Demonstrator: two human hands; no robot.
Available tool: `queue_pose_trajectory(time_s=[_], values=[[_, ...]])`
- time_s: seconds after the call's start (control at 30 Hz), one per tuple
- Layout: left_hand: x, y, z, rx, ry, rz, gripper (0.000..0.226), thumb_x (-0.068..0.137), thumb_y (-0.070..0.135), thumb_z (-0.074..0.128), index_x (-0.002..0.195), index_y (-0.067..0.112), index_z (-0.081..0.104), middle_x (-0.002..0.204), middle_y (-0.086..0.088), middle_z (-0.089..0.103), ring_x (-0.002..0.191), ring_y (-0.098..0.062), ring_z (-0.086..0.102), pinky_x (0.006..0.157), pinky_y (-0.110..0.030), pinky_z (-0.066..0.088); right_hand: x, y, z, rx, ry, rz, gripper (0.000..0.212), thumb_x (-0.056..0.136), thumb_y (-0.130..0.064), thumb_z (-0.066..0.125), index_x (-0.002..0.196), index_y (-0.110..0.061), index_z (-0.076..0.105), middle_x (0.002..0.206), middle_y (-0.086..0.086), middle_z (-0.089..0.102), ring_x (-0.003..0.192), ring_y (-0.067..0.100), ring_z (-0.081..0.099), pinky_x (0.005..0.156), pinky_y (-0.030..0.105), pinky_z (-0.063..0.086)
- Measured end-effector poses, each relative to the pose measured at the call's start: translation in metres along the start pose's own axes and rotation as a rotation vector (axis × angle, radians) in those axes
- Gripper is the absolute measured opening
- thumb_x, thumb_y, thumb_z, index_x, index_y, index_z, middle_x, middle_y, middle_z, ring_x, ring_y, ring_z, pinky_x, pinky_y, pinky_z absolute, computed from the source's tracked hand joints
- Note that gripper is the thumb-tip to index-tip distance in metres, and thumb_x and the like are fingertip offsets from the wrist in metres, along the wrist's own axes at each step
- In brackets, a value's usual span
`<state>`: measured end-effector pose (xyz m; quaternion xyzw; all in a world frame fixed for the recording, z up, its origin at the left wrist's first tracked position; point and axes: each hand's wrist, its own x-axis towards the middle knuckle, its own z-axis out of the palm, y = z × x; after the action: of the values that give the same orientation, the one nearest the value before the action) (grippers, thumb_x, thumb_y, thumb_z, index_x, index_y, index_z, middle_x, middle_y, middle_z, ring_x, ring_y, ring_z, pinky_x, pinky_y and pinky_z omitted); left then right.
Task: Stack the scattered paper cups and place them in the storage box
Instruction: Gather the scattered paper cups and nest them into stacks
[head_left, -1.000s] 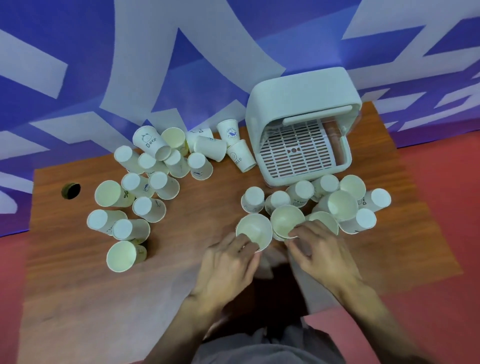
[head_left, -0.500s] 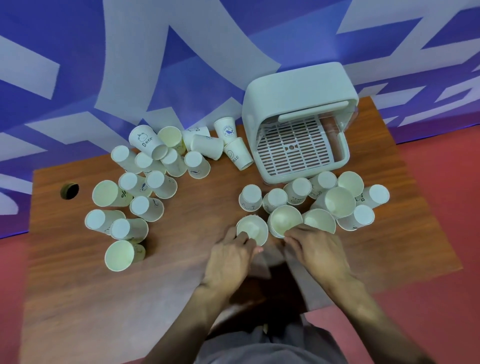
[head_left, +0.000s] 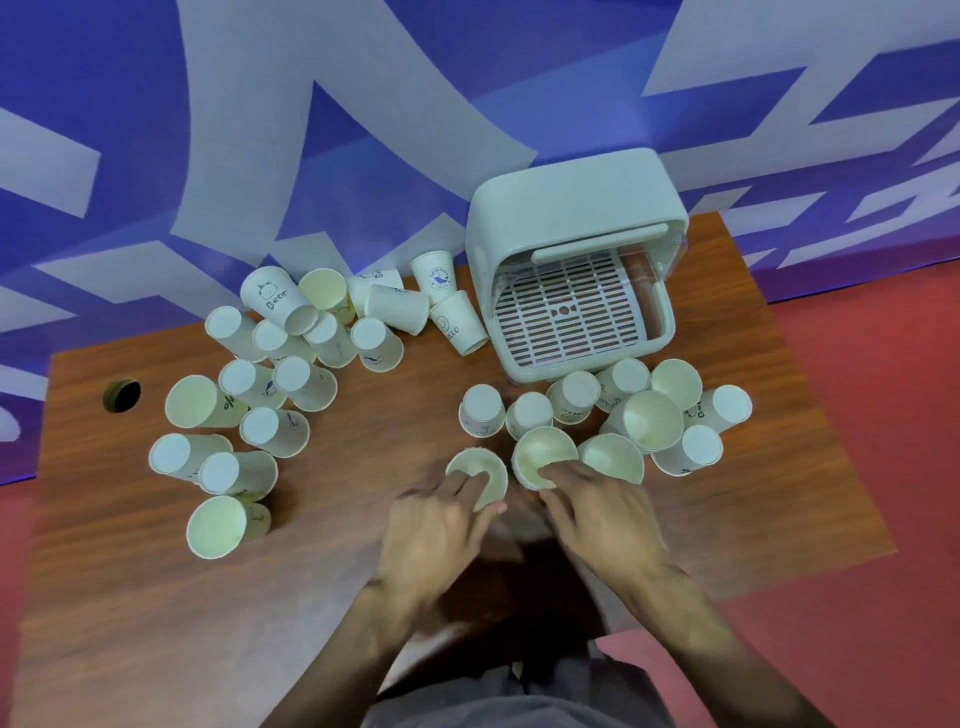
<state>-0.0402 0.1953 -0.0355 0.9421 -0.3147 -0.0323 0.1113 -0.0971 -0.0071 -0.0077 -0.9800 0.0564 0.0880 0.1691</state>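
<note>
Many white paper cups lie scattered on the wooden table, some mouth-up, some upside down, some on their sides. My left hand grips a mouth-up cup near the front centre, its fingers over the rim and the thumb on the side. My right hand holds the neighbouring mouth-up cup by its near rim. The two cups nearly touch. The white storage box stands behind them, its front open and a slatted tray inside holding no cups.
A cluster of cups crowds the table right of my hands, just before the box. A larger cluster spreads over the left half. A round cable hole sits near the left edge. A blue and white wall rises behind the table.
My left fingers have slid further over the mouth of their cup. My right fingers have settled on the near rim of the other cup. The view has shifted slightly.
</note>
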Motion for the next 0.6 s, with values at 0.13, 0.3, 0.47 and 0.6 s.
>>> queue_pose_trajectory(time_s=[0.13, 0.3, 0.47, 0.6], values=[[0.024, 0.005, -0.030, -0.107, 0.163, -0.110, 0.014, 0.092, 0.039, 0.057, 0.093, 0.029, 0.068, 0.085, 0.008, 0.067, 0.062, -0.021, 0.062, 0.046, -0.029, 0.037, 0.000, 0.015, -0.022, 0.153, 0.178, 0.069, 0.014, 0.089, -0.028, 0.067, 0.102, -0.034, 0.069, 0.104, -0.021, 0.069, 0.071, 0.008, 0.064, 0.056, 0.023, 0.044], [0.085, -0.005, -0.031, -0.217, -0.042, -0.332, 0.026, 0.094, 0.045, 0.051, 0.116, 0.032, 0.057, 0.112, 0.013, 0.059, 0.088, -0.022, 0.063, 0.061, -0.030, 0.041, 0.008, 0.076, -0.053, 0.201, 0.308, 0.335, 0.018, 0.090, -0.024, 0.063, 0.103, -0.034, 0.068, 0.104, -0.016, 0.069, 0.068, 0.013, 0.061, 0.059, 0.031, 0.044], [0.131, -0.013, -0.008, -0.287, -0.267, -0.438, 0.046, 0.090, 0.045, 0.055, 0.131, 0.027, 0.049, 0.128, 0.004, 0.053, 0.106, -0.022, 0.059, 0.081, -0.037, 0.050, 0.000, 0.142, -0.051, 0.006, 0.162, 0.486, 0.031, 0.085, -0.016, 0.059, 0.115, -0.021, 0.066, 0.106, 0.004, 0.066, 0.097, 0.029, 0.059, 0.064, 0.035, 0.045], [0.143, -0.009, 0.004, -0.211, -0.380, -0.424, 0.052, 0.084, 0.047, 0.060, 0.130, 0.025, 0.049, 0.128, 0.002, 0.052, 0.105, -0.024, 0.059, 0.082, -0.040, 0.052, 0.004, 0.152, -0.035, -0.021, -0.036, 0.472, 0.042, 0.083, -0.023, 0.068, 0.124, -0.020, 0.058, 0.121, 0.003, 0.062, 0.112, 0.027, 0.055, 0.072, 0.038, 0.049]])
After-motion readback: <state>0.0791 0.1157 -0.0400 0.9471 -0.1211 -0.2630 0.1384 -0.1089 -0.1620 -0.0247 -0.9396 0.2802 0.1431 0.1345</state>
